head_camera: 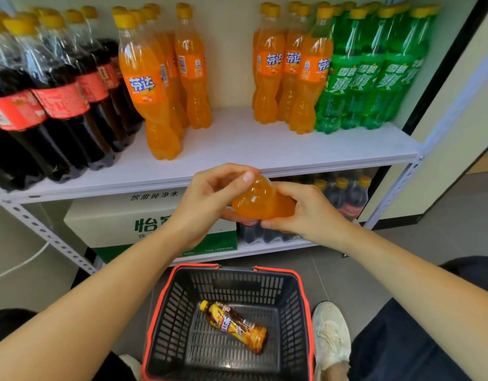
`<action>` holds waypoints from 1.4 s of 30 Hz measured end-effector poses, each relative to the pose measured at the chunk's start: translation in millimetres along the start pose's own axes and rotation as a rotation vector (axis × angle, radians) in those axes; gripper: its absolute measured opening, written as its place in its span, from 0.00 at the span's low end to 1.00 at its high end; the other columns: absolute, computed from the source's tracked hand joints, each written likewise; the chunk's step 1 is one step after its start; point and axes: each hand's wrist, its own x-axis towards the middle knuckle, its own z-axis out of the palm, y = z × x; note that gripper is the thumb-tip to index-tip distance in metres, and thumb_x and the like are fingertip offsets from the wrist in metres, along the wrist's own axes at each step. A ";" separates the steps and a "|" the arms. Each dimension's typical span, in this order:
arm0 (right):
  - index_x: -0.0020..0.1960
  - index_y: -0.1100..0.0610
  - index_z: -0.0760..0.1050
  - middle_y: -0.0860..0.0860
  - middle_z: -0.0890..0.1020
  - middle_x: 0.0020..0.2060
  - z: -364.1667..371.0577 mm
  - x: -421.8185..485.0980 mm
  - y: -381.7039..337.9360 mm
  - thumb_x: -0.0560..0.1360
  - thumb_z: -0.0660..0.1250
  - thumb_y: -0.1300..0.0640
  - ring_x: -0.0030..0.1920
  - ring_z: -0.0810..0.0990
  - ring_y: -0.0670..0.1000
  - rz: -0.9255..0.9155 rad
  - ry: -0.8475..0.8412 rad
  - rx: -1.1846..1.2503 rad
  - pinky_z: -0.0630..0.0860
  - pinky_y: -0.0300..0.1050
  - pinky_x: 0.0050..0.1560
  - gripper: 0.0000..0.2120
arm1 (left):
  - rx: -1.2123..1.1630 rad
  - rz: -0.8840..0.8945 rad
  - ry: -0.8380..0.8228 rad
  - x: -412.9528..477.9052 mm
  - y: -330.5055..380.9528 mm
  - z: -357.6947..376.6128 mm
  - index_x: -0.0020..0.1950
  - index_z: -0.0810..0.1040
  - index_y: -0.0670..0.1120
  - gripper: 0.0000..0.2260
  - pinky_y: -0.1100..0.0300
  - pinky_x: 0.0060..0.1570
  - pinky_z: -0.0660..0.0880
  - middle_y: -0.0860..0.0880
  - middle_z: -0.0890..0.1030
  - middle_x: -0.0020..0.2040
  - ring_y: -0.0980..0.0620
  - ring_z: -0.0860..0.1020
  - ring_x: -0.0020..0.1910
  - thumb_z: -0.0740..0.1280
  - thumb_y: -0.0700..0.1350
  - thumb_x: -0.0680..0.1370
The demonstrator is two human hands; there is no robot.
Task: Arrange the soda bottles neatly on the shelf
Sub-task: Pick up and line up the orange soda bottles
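Both my hands hold one orange soda bottle (260, 200) just in front of the white shelf's (237, 149) front edge, its base pointing toward me. My left hand (210, 199) grips it from the left, thumb on top. My right hand (303, 210) curls round it from the right. On the shelf stand dark cola bottles (58, 105) at left, orange soda bottles (155, 86) beside them, more orange soda bottles (289, 70) right of a gap, and green soda bottles (369, 78) at far right.
A black basket with red rim (303, 281) sits on the floor below my arms, with one yellow-labelled tea bottle (234, 325) lying inside. The lower shelf carries a white and green water carton (122, 218) and packed cola bottles (347, 196). My shoe (331, 334) is right of the basket.
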 end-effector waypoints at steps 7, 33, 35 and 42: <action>0.66 0.46 0.72 0.43 0.79 0.62 -1.3 2.5 -4.3 0.67 0.81 0.48 0.62 0.78 0.47 0.075 0.054 -0.003 0.80 0.54 0.60 0.31 | -0.091 -0.022 -0.008 1.3 -0.6 -3.3 0.65 0.83 0.50 0.16 0.48 0.43 0.84 0.47 0.84 0.60 0.45 0.85 0.54 0.68 0.52 0.79; 0.58 0.59 0.80 0.56 0.86 0.54 -16.7 28.4 -33.5 0.74 0.70 0.49 0.56 0.85 0.55 0.260 0.279 0.926 0.83 0.50 0.50 0.17 | 0.036 -0.154 -0.062 -5.7 -25.3 -6.9 0.68 0.75 0.48 0.27 0.58 0.50 0.82 0.47 0.85 0.59 0.45 0.85 0.56 0.78 0.44 0.71; 0.57 0.60 0.81 0.57 0.87 0.52 -20.8 33.6 -39.5 0.79 0.67 0.48 0.52 0.86 0.54 0.300 0.260 0.815 0.84 0.48 0.46 0.16 | -0.105 -0.111 0.031 -3.4 -22.8 -7.9 0.67 0.75 0.46 0.26 0.58 0.46 0.82 0.45 0.85 0.57 0.41 0.86 0.52 0.76 0.42 0.70; 0.60 0.56 0.82 0.52 0.81 0.48 -35.7 46.6 -32.4 0.68 0.81 0.54 0.50 0.78 0.54 -0.186 0.551 -0.455 0.77 0.55 0.52 0.22 | 0.115 -0.021 0.196 9.9 -6.5 -35.8 0.62 0.80 0.50 0.27 0.59 0.46 0.82 0.52 0.85 0.51 0.50 0.85 0.51 0.82 0.45 0.65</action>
